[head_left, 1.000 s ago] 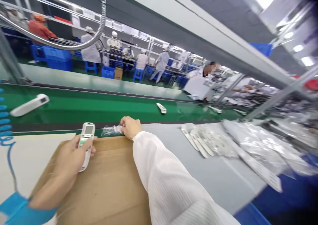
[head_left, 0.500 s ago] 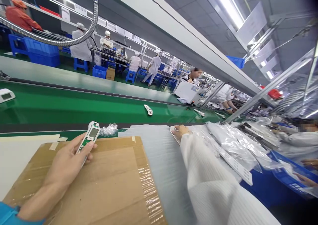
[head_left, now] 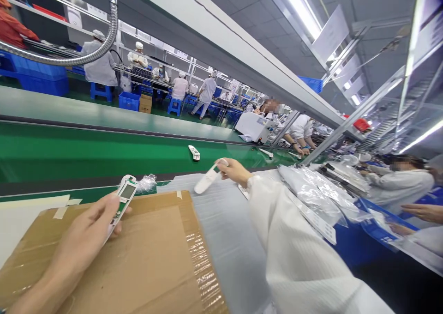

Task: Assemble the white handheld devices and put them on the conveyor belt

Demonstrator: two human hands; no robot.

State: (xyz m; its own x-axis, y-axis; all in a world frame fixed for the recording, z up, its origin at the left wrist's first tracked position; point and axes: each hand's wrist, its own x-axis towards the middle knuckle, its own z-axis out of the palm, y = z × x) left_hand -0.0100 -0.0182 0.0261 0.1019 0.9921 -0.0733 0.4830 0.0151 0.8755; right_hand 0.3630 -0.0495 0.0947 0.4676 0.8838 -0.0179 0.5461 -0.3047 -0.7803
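Observation:
My left hand (head_left: 93, 226) is closed around a white handheld device (head_left: 125, 195) whose front is off, with a small grey screen and green circuit board showing. It is held tilted above the taped brown cardboard (head_left: 145, 249). To the right, my right hand (head_left: 232, 170) pinches a white plastic front cover (head_left: 206, 180) with a window cut in one end. The cover hangs above the grey foam sheet (head_left: 224, 231), apart from the device. A crumpled piece of clear film (head_left: 147, 183) is beside the device's top end.
Beyond the cardboard runs a green conveyor belt (head_left: 104, 152) carrying a white device housing (head_left: 194, 153) and more white parts farther right. Clear plastic bags (head_left: 311, 189) and a blue bin (head_left: 374, 217) stand at right. A co-worker's hands (head_left: 420, 212) are near the bin.
My right hand has lifted the white cover off the foam sheet and brought it leftward. My left hand still holds the device. The view has shifted slightly to the right.

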